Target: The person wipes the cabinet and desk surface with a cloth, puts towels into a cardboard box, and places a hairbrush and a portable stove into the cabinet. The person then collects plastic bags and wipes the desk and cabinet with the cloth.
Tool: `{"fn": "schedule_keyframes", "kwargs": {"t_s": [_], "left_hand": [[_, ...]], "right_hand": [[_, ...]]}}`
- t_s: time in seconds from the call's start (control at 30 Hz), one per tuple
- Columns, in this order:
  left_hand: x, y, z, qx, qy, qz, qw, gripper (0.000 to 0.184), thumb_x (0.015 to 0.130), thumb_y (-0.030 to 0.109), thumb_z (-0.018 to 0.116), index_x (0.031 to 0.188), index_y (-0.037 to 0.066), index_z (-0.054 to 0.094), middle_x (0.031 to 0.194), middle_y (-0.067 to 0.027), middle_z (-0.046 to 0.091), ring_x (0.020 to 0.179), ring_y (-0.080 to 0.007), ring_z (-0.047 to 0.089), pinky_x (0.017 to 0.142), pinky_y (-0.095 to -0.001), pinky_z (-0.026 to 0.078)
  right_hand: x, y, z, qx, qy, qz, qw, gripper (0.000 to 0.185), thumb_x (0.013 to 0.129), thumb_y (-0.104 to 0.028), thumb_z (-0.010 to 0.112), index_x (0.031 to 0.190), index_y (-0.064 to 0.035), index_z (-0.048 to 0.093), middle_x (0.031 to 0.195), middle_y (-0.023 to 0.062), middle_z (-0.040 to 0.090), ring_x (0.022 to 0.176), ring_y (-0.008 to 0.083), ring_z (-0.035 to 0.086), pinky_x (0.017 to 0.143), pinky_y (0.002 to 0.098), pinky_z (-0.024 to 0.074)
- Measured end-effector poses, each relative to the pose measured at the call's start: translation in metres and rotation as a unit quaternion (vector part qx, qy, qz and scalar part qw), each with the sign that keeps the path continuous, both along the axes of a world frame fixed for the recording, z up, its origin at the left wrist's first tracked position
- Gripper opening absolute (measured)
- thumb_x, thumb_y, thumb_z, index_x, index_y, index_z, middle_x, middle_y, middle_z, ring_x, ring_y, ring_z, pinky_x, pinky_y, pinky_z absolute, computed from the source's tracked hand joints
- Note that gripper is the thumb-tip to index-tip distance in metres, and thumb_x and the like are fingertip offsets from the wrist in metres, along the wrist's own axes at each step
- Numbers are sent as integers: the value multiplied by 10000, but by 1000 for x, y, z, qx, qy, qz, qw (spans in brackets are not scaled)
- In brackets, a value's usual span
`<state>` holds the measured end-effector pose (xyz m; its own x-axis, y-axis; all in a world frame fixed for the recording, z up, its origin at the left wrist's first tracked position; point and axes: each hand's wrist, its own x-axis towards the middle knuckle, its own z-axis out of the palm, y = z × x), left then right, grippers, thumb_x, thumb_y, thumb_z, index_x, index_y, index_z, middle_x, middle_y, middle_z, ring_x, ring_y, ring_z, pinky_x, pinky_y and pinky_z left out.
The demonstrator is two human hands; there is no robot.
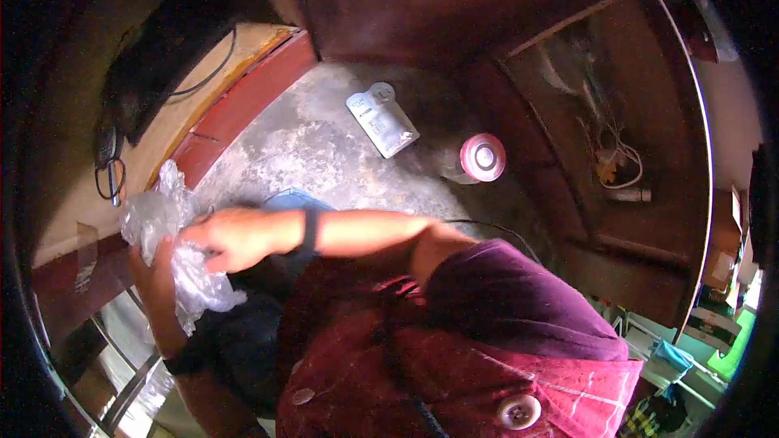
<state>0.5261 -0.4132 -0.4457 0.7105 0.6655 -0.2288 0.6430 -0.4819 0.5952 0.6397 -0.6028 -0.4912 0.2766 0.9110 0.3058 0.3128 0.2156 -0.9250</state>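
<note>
A crumpled clear plastic bag (199, 284) is bunched between my two hands at the left of the head view. My left hand (154, 272) comes up from below, with its fingers closed around the bag's near side. From the right, my right hand (231, 239) reaches across and presses bent fingers into the bag's upper part. It is slightly blurred, and its fingertips are partly hidden in the plastic. Whether the bag holds anything I cannot tell.
On the grey floor (268, 150) lie a silver pouch (383, 120) and a jar with a pink-rimmed lid (483, 158). A dark red wooden cabinet (519, 195) stands at the right. A black-handled object (109, 178) is at the far left, beside a wooden panel.
</note>
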Motion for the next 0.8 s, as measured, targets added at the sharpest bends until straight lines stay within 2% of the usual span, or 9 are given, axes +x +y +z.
{"fn": "schedule_keyframes", "kwargs": {"t_s": [0.1, 0.17, 0.33, 0.4, 0.43, 0.47, 0.6, 0.73, 0.8], "left_hand": [[-9, 15, -10, 61, -57, 47, 995, 643, 764, 367, 670, 1225, -42, 490, 1168, -255, 530, 1072, -356, 518, 924, -427, 401], [-12, 11, -2, 133, -30, 32, 990, 559, 756, 314, 686, 1167, -34, 536, 1096, -232, 558, 1011, -337, 539, 890, -426, 419], [-18, 4, -3, 82, -140, -46, 986, 379, 755, 156, 674, 1089, 6, 577, 982, -153, 634, 907, -262, 603, 779, -398, 477], [-13, 5, 2, 31, -119, -26, 992, 370, 739, 117, 652, 1089, 17, 586, 969, -149, 652, 884, -249, 623, 775, -385, 485], [-5, -8, 16, 56, -123, -29, 990, 369, 735, 108, 647, 1088, 19, 590, 966, -142, 658, 881, -244, 628, 780, -376, 487], [-5, -5, 10, 59, -165, -42, 984, 370, 738, 102, 644, 1093, 18, 588, 968, -133, 659, 881, -233, 627, 783, -368, 488], [3, -6, 27, 17, -226, -53, 972, 395, 753, 66, 646, 1134, 6, 561, 1040, -119, 644, 947, -181, 597, 842, -330, 465], [-2, -3, 40, 5, -272, -42, 961, 428, 756, 67, 654, 1161, -8, 537, 1062, -122, 636, 981, -178, 584, 876, -324, 448], [-10, 3, 45, 30, -272, -14, 962, 432, 750, 64, 650, 1161, -9, 536, 1056, -122, 637, 969, -179, 587, 868, -325, 453]], "right_hand": [[37, -81, -18, -74, -157, -142, 975, 667, 700, -259, 729, 1268, -41, 457, 1183, 189, 540, 1095, 368, 519, 905, 420, 440], [70, -171, -55, -223, -380, -285, 851, 692, 630, -267, 770, 1226, -45, 498, 1200, 162, 543, 1083, 341, 526, 910, 408, 435], [107, -379, -122, -641, -197, -444, 595, 920, 568, -431, 800, 1333, -115, 398, 1113, 199, 596, 1047, 408, 545, 887, 480, 454], [84, -419, -153, -509, -81, -391, 762, 1085, 575, -377, 808, 1392, -1, 201, 1067, 148, 626, 1053, 380, 544, 956, 475, 410], [76, -383, -137, -637, -114, -451, 615, 1093, 592, -376, 801, 1383, 32, 167, 1038, 92, 639, 1018, 369, 553, 1016, 467, 348], [77, -383, -149, -662, -128, -456, 581, 1060, 610, -369, 790, 1386, 15, 180, 1059, 116, 623, 1027, 374, 547, 999, 466, 361], [88, -437, -224, -657, -200, -405, 603, 929, 679, -341, 748, 1397, -55, 232, 1141, 212, 556, 1064, 391, 521, 934, 464, 412], [70, -408, -180, -594, -180, -507, 598, 1040, 591, -299, 825, 1414, -98, 221, 1167, 259, 506, 1008, 404, 539, 835, 443, 487], [74, -398, -164, -629, -136, -459, 612, 844, 605, -314, 721, 1334, -102, 351, 1190, 268, 472, 1107, 449, 465, 959, 495, 403]]}}
